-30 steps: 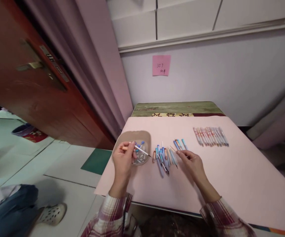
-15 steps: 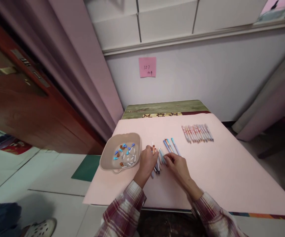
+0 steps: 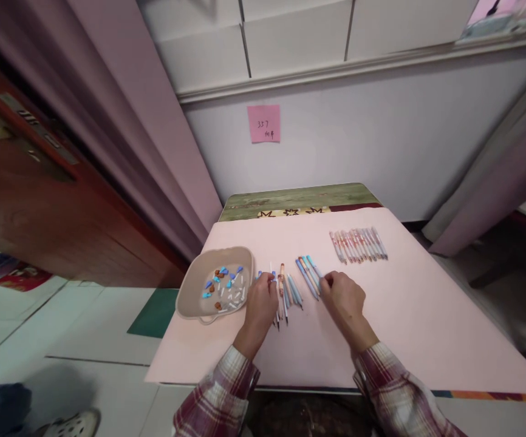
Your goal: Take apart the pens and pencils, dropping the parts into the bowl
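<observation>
My left hand [image 3: 262, 300] is closed in a pinch beside the basket, and a thin white stick rises from its fingertips. It looks like the end of a pen, most of which the hand hides. Several loose pens [image 3: 285, 297] with blue, orange and white barrels lie fanned under and beside that hand. At the row of blue-topped pens [image 3: 307, 279], my right hand [image 3: 342, 297] has its thumb and fingers pinched at the lower part of the rightmost light-blue pen [image 3: 314, 267].
A beige basket [image 3: 185, 297] on the left holds brown and blue caps and short white sticks. Farther back on the right lies a neat row of pale pens [image 3: 358, 244]. Pink cloth covers the table [image 3: 404, 321]. A wall with a pink note [image 3: 263, 124] stands behind.
My right hand has moved right, from the loose pens to the blue-topped row, where the pens now lie closer together. My left hand has shifted slightly left, uncovering more loose pens.
</observation>
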The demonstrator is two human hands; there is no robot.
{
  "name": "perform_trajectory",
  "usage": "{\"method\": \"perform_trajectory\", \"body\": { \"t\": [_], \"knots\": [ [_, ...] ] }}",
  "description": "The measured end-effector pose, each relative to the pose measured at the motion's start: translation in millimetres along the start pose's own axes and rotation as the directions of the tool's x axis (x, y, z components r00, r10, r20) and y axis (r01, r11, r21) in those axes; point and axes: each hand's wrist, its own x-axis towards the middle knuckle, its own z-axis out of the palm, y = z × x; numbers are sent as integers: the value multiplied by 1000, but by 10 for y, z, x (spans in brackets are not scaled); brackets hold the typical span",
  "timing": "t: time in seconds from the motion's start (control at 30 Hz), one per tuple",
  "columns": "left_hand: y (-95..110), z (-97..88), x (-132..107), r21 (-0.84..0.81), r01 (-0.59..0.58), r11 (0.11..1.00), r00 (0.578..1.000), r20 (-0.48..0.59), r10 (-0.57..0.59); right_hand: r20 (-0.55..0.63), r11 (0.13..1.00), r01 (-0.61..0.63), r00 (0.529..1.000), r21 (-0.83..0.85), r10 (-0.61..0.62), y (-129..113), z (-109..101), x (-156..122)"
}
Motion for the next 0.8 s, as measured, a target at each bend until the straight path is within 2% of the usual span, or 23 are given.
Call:
{"method": "perform_trajectory", "body": {
  "t": [0.07, 0.13, 0.17, 0.23, 0.27, 0.3, 0.37, 0.43, 0.53, 0.57, 0.6, 0.63, 0.73, 0.8],
  "knots": [
    [25, -48, -57, -202, 29, 979, 999, -25, -35, -38, 993, -32, 999, 114, 37, -17, -51, -9],
    [71, -89, -86, -472, 141, 870, 989, 27, -146, -15, 932, -13, 1000, 363, 20, -89, -102, -55],
    [98, -110, -89, -599, 203, 774, 978, 82, -193, 36, 849, -4, 999, 529, -17, -155, -120, -96],
    [145, -160, -75, -780, 288, 555, 955, 189, -230, 186, 576, -61, 969, 815, -161, -341, -137, -210],
    [158, -193, -62, -834, 304, 461, 949, 221, -226, 260, 446, -132, 936, 885, -237, -451, -138, -274],
    [161, -231, -50, -870, 306, 387, 947, 234, -222, 319, 361, -202, 898, 910, -302, -561, -135, -336],
    [130, -326, -31, -910, 286, 300, 947, 219, -236, 392, 260, -308, 831, 915, -395, -762, -120, -438],
    [62, -433, -26, -929, 263, 262, 944, 191, -270, 473, 240, -407, 758, 881, -449, -914, -92, -496],
    [-62, -579, -39, -939, 231, 256, 938, 145, -315, 597, 303, -519, 623, 799, -506, -1066, -22, -526],
    [-99, -616, -46, -939, 221, 263, 936, 128, -329, 609, 320, -525, 601, 789, -517, -1108, 6, -534],
    [-132, -645, -53, -940, 210, 269, 932, 109, -346, 604, 323, -515, 603, 794, -522, -1148, 34, -544],
    [-159, -668, -61, -941, 200, 273, 927, 92, -363, 586, 318, -496, 625, 808, -515, -1187, 61, -556],
    [-223, -704, -83, -947, 168, 273, 913, 45, -405, 488, 298, -388, 737, 872, -467, -1285, 124, -602],
    [-258, -717, -94, -951, 158, 265, 905, 33, -423, 394, 279, -291, 795, 915, -462, -1327, 147, -628]
  ]
}}
